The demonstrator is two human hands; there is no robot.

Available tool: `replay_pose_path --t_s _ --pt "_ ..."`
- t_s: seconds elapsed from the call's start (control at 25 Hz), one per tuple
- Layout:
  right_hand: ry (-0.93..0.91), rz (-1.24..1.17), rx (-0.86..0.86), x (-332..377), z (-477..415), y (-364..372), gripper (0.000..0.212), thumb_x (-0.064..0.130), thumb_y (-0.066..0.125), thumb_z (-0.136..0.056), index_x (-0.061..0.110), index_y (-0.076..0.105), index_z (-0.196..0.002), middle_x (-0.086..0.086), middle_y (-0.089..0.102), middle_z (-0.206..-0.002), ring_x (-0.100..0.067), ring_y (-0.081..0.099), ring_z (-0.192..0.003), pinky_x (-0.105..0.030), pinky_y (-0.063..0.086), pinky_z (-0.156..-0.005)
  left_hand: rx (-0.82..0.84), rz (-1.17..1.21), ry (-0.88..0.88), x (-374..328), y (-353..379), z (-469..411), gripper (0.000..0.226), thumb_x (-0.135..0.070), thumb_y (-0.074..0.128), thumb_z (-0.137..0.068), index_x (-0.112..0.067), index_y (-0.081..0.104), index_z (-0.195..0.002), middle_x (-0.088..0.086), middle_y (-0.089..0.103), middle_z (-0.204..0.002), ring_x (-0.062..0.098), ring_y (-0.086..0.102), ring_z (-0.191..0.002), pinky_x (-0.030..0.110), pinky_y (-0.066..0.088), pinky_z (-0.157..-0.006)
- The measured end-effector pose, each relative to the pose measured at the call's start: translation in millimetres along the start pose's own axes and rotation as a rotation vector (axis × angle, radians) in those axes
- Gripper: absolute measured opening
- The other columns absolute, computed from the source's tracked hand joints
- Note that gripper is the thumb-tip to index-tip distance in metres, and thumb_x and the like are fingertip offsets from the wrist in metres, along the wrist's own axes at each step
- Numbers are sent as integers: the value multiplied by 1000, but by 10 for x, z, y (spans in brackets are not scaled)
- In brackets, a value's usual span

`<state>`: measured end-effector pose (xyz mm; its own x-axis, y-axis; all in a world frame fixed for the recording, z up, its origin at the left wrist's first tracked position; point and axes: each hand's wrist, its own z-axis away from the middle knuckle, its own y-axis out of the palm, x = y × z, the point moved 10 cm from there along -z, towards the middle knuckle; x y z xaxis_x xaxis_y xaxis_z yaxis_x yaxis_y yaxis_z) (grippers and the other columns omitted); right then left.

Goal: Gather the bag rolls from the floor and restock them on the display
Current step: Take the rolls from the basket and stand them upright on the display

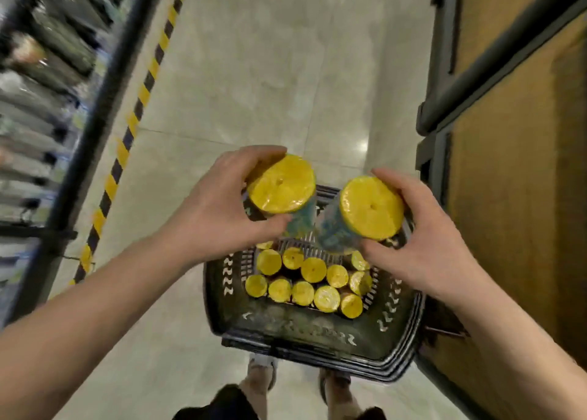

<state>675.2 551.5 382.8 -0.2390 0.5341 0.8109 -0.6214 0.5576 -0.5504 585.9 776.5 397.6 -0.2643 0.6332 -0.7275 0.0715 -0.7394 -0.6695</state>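
**A:** We're looking straight down, and both hands are loaded. The left hand grips the first bag roll, thumb over the far edge and fingers curled under the near side, clamped on it.

**B:** Same on the other side. The right hand holds the second bag roll, with the thumb on top at the far rim and the fingers wrapped round below. Each roll shows its yellow end face to the camera, with a bluish printed wrapper down the side.

**A:** The two rolls sit side by side, near each other but apart, up in the air over the far half of the black basket.

**B:** And the basket is well stocked. The rolls in the basket stand on end in packed rows, yellow faces up.

**A:** The basket itself rests on the tiled floor, just beyond the person's sandalled feet at the near edge.

**B:** To the left, yellow-and-black striped tape runs along the floor beside dark shelving, whose goods are too blurred to name.

**A:** To the right stands a wood-panelled unit with dark frames, just beside the basket.
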Motion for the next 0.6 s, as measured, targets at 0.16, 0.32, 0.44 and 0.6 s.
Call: replay_pose_path --t_s 0.16,0.32,0.44,0.6 --pt "-117 -135 -176 1356 456 -1038 85 29 87 -75 39 41 -146 21 52 -134 1 52 -123 -11 40 -99 -98 174 120 -1349 -1164 147 75 -42 80 -68 -38 52 -137 -22 57 -130 4 56 -121 22 46 -102" --pt "-286 -273 -406 2603 951 -2126 77 40 79 -76 30 45 -145 12 56 -136 -7 56 -125 -24 45 -103 -141 381 265 -2678 -2125 299 68 -52 78 -68 -43 55 -131 -14 61 -127 13 61 -118 39 51 -103" --pt "-386 -350 -514 3312 1342 -2766 79 45 76 -74 25 47 -145 6 61 -134 -11 58 -124 -28 47 -101 -139 476 366 -3532 -2538 454 69 -51 80 -67 -39 57 -131 -7 65 -122 17 65 -112 44 54 -99" --pt "-450 -452 -621 3710 1786 -3317 72 42 76 -73 29 54 -140 4 67 -129 -19 62 -123 -49 50 -105 -112 502 500 -4371 -2737 618 68 -53 78 -66 -39 58 -130 -12 68 -120 12 64 -114 40 54 -99"
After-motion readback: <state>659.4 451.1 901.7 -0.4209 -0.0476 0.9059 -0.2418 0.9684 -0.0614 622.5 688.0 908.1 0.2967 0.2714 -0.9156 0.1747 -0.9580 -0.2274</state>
